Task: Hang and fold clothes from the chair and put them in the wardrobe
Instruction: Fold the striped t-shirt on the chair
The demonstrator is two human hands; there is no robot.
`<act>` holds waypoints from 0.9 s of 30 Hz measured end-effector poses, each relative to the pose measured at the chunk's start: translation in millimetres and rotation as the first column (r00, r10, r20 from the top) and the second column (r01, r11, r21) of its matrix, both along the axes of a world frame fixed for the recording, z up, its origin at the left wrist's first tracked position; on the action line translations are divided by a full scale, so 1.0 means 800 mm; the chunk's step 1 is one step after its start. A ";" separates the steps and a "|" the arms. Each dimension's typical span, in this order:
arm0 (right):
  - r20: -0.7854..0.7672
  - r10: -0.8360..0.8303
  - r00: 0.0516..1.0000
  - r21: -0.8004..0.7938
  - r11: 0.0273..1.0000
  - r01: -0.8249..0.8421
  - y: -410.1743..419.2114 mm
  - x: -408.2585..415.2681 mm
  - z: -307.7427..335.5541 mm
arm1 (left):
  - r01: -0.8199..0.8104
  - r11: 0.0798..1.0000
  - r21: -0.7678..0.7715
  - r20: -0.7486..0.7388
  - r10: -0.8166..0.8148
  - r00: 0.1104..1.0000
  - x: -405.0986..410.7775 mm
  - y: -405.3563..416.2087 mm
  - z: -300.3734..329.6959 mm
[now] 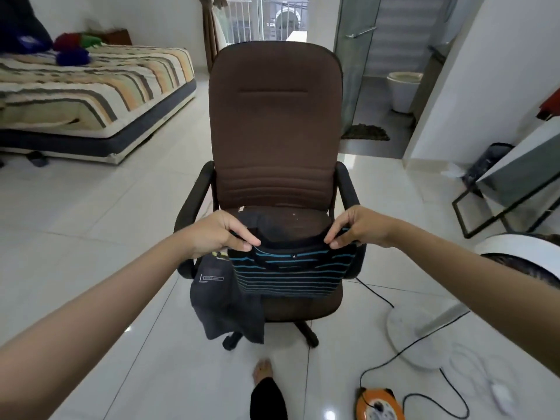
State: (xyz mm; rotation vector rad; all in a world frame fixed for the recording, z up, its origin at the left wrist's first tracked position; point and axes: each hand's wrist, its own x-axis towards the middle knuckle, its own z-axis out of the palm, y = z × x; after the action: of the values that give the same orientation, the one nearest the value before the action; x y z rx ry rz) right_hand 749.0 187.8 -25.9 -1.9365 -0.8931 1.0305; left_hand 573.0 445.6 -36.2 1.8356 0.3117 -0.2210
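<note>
A brown office chair stands in front of me on the tiled floor. A dark shirt with blue stripes is folded over and held just above the seat. My left hand pinches its left shoulder and my right hand pinches its right shoulder, on either side of the collar. A dark grey garment with a small printed label hangs off the seat's front left edge, partly under the striped shirt.
A bed with a striped cover lies at the left. A white fan base, cables and an orange power reel lie on the floor at the right. A glass bathroom door is behind the chair. My foot is below.
</note>
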 end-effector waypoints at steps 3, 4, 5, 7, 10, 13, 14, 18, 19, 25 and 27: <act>-0.046 0.017 0.999 -0.045 0.999 -0.019 -0.019 -0.033 -0.038 | 0.024 0.999 -0.023 -0.065 -0.025 0.998 -0.033 -0.024 -0.031; -0.067 0.016 0.998 -0.056 0.998 -0.020 -0.024 -0.042 -0.049 | 0.029 0.999 -0.040 -0.090 -0.032 0.995 -0.041 -0.030 -0.041; -0.092 0.013 0.996 -0.066 0.998 -0.019 -0.028 -0.048 -0.062 | 0.037 0.998 -0.056 -0.118 -0.043 0.992 -0.048 -0.036 -0.050; -0.122 0.005 0.992 -0.089 0.996 -0.016 -0.035 -0.059 -0.084 | 0.044 0.997 -0.068 -0.172 -0.055 0.984 -0.060 -0.042 -0.069; -0.172 -0.018 0.985 -0.116 0.993 -0.002 -0.036 -0.065 -0.109 | 0.028 0.996 -0.083 -0.230 -0.046 0.972 -0.065 -0.041 -0.096; -0.227 -0.064 0.972 -0.139 0.990 0.033 -0.031 -0.056 -0.135 | -0.013 0.995 -0.094 -0.261 -0.012 0.965 -0.052 -0.030 -0.122; -0.239 -0.081 0.968 -0.147 0.988 0.047 -0.027 -0.050 -0.143 | -0.032 0.995 -0.094 -0.264 0.006 0.964 -0.045 -0.024 -0.130; -0.256 -0.153 0.954 -0.168 0.979 0.112 0.003 -0.014 -0.172 | -0.105 0.992 -0.072 -0.247 0.084 0.965 0.000 0.004 -0.159; -0.265 -0.172 0.949 -0.172 0.977 0.129 0.013 -0.002 -0.180 | -0.119 0.992 -0.053 -0.234 0.103 0.967 0.015 0.013 -0.166; -0.297 -0.253 0.921 -0.271 0.947 0.172 0.081 0.093 -0.234 | -0.137 0.987 0.086 -0.194 0.152 0.969 0.116 0.080 -0.230; -0.300 -0.275 0.913 -0.305 0.935 0.181 0.103 0.127 -0.259 | -0.123 0.984 0.132 -0.193 0.147 0.970 0.149 0.102 -0.259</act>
State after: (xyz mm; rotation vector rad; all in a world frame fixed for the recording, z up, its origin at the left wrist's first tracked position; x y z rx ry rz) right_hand 850.9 270.0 -232.7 -1.9426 -0.3318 1.3439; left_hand 692.6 527.1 -243.8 1.9038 0.6017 -0.2999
